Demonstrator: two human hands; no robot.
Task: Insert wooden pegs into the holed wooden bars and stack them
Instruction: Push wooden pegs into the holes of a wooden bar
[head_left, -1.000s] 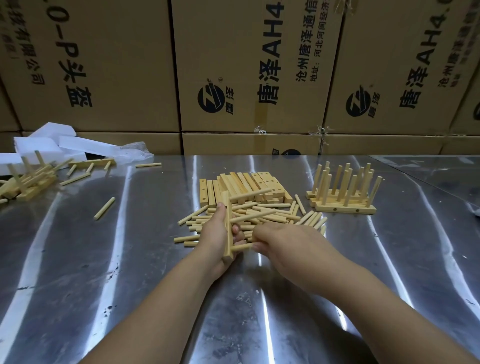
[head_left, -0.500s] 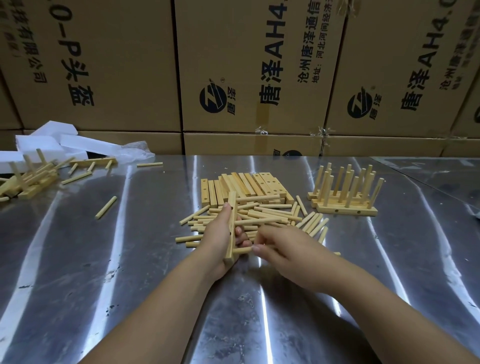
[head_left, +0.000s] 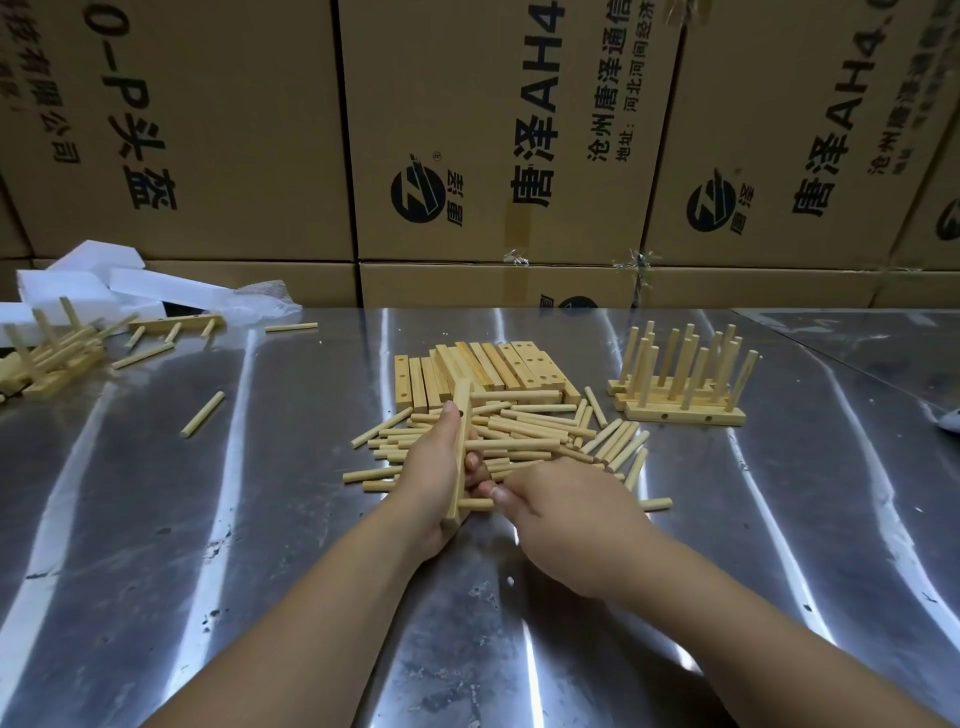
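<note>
My left hand (head_left: 431, 478) grips a holed wooden bar (head_left: 460, 447) stood on end near the middle of the steel table. One peg (head_left: 514, 445) sticks out of the bar's upper part to the right. My right hand (head_left: 566, 514) pinches a second peg (head_left: 475, 503) at the bar's lower end. Behind my hands lies a heap of loose pegs (head_left: 550, 431), and behind that a row of bare holed bars (head_left: 488, 371). A stack of finished bars with upright pegs (head_left: 680, 384) stands at the right.
At the far left lie another pegged assembly (head_left: 47, 358), white foam pieces (head_left: 78, 283) and stray pegs (head_left: 202, 413). Large cardboard boxes (head_left: 498, 135) wall off the back of the steel table (head_left: 260, 545). A white object (head_left: 950, 420) shows at the right edge.
My right hand has drawn slightly back toward me, its fingertips staying at the lower peg. The bar in my left hand has stayed almost still.
</note>
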